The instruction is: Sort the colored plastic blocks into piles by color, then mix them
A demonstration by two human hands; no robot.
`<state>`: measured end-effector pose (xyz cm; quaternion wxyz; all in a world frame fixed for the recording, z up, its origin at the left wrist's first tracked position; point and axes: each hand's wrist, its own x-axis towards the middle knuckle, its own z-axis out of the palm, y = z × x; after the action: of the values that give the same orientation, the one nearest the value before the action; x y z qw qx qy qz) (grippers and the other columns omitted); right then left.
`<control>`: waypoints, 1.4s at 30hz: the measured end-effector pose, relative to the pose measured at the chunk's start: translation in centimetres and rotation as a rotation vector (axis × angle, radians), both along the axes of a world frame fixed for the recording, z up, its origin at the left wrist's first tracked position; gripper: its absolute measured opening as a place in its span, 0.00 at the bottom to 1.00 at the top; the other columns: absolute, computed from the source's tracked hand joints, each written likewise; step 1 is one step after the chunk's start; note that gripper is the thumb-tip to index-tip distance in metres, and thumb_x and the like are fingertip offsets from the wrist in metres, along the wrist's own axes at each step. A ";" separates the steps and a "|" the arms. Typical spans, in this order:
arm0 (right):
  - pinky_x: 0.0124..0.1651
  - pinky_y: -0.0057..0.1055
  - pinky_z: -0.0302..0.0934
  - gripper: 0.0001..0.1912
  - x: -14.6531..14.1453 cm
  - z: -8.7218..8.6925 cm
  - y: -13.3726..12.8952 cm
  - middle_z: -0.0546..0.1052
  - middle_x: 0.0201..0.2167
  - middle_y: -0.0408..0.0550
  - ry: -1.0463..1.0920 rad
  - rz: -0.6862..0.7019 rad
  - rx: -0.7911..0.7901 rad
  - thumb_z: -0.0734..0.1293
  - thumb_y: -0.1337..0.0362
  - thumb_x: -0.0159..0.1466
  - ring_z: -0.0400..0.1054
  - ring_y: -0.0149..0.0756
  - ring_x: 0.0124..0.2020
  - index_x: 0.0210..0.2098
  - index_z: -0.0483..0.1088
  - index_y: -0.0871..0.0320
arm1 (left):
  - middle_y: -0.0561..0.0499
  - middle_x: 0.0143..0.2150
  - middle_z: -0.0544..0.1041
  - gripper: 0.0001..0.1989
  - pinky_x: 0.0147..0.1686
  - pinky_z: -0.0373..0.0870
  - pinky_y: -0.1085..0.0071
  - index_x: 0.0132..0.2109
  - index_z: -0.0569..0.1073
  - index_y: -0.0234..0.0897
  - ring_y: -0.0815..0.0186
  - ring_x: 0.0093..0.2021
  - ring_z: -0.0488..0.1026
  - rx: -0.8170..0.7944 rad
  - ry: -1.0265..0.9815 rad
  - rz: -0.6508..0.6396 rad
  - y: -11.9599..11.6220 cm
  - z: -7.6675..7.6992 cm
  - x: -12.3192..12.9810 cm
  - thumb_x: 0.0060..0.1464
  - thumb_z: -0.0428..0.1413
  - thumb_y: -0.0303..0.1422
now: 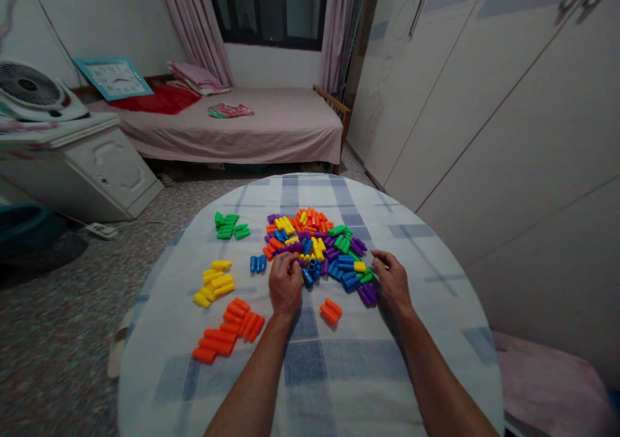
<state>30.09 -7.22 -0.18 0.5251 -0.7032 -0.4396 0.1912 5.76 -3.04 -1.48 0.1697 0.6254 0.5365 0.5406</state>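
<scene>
My left hand (285, 285) is at the front left of a mixed pile of plastic building pieces, its fingers curled in against the purple and blue ones. What lies between its fingertips is hidden. My right hand (393, 282) rests at the pile's right side, thumb and fingers apart, beside a blue and yellow piece (351, 264) and a purple piece (368, 294). Orange pieces (314, 219) lie at the back of the pile. Between my forearms sits a separate orange piece (331, 312).
Sorted groups lie on the left of the round cloth-covered table (368, 385): green pieces (231, 226), a blue piece (258, 264), yellow pieces (214, 283) and orange pieces (229, 330). A bed (271, 124) stands beyond, with a wardrobe (465, 121) on the right.
</scene>
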 end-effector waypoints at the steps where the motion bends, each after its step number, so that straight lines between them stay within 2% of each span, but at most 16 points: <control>1: 0.47 0.41 0.65 0.20 0.2 0.4 0.1 0.76 0.42 0.54 -0.006 0.012 -0.005 0.63 0.54 0.56 0.70 0.43 0.43 0.42 0.73 0.59 | 0.48 0.41 0.73 0.09 0.44 0.70 0.67 0.38 0.74 0.38 0.64 0.44 0.72 0.001 0.000 -0.001 0.0 0.0 0.0 0.56 0.50 0.27; 5: 0.47 0.42 0.66 0.21 0.7 2.9 1.4 0.74 0.48 0.54 -0.176 0.151 -0.001 0.63 0.55 0.58 0.69 0.44 0.47 0.47 0.73 0.57 | 0.48 0.41 0.73 0.09 0.44 0.70 0.68 0.38 0.74 0.38 0.64 0.44 0.71 -0.009 -0.002 -0.004 0.0 0.0 0.0 0.56 0.50 0.27; 9: 0.56 0.49 0.59 0.32 0.6 4.2 5.1 0.66 0.60 0.54 -0.514 0.470 -0.048 0.69 0.59 0.53 0.60 0.50 0.60 0.58 0.67 0.51 | 0.48 0.41 0.72 0.09 0.46 0.69 0.66 0.38 0.74 0.38 0.64 0.44 0.72 -0.007 0.001 -0.009 0.0 0.0 0.0 0.56 0.50 0.27; 13: 0.57 0.51 0.58 0.42 0.4 3.3 9.0 0.64 0.62 0.55 -0.649 0.643 -0.179 0.75 0.56 0.46 0.59 0.53 0.61 0.60 0.64 0.48 | 0.47 0.41 0.73 0.08 0.45 0.70 0.66 0.37 0.74 0.38 0.64 0.44 0.72 -0.012 -0.001 -0.016 0.0 -0.1 0.0 0.57 0.50 0.27; 17: 0.57 0.45 0.59 0.43 1.3 1.6 10.9 0.67 0.59 0.55 -0.592 0.695 -0.164 0.76 0.57 0.44 0.63 0.48 0.58 0.59 0.65 0.54 | 0.47 0.41 0.73 0.08 0.45 0.70 0.67 0.38 0.74 0.38 0.64 0.44 0.72 -0.024 0.010 -0.011 0.0 0.0 0.0 0.56 0.50 0.27; 22: 0.58 0.42 0.59 0.32 3.4 -0.6 9.1 0.71 0.54 0.55 -0.478 0.576 -0.105 0.67 0.60 0.54 0.66 0.43 0.54 0.58 0.66 0.61 | 0.47 0.41 0.73 0.08 0.45 0.70 0.67 0.38 0.74 0.37 0.64 0.44 0.72 -0.024 0.011 -0.007 0.0 0.1 0.1 0.56 0.50 0.27; 25: 0.58 0.43 0.58 0.25 4.3 -1.5 7.1 0.72 0.52 0.54 -0.445 0.437 -0.028 0.63 0.58 0.58 0.66 0.42 0.53 0.53 0.69 0.59 | 0.47 0.41 0.73 0.08 0.45 0.70 0.67 0.37 0.74 0.37 0.64 0.44 0.72 -0.020 0.001 -0.009 0.0 0.1 0.1 0.56 0.50 0.26; 31: 0.55 0.45 0.59 0.19 5.8 -2.6 4.4 0.74 0.45 0.53 -0.558 0.238 0.042 0.60 0.62 0.59 0.66 0.43 0.48 0.48 0.71 0.57 | 0.48 0.41 0.73 0.09 0.45 0.70 0.68 0.37 0.74 0.38 0.64 0.44 0.72 -0.027 -0.007 -0.015 0.0 0.2 0.0 0.56 0.50 0.27; 36: 0.52 0.44 0.58 0.17 7.4 -2.8 4.6 0.73 0.43 0.54 -0.695 0.105 0.008 0.58 0.63 0.61 0.64 0.45 0.46 0.47 0.71 0.57 | 0.48 0.41 0.73 0.08 0.44 0.70 0.68 0.37 0.74 0.38 0.64 0.44 0.72 -0.026 0.003 -0.013 0.0 0.2 0.0 0.56 0.50 0.27; 42: 0.48 0.44 0.58 0.17 9.7 -2.3 6.6 0.72 0.44 0.57 -0.784 -0.081 -0.128 0.58 0.64 0.60 0.63 0.46 0.44 0.45 0.71 0.60 | 0.48 0.41 0.73 0.09 0.43 0.70 0.68 0.37 0.75 0.39 0.64 0.44 0.72 -0.023 0.019 -0.011 0.0 0.1 -0.1 0.56 0.50 0.27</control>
<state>39.82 -0.62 -2.43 0.2794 -0.7710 -0.5659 -0.0855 5.71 -3.00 -1.41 0.1748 0.6314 0.5410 0.5273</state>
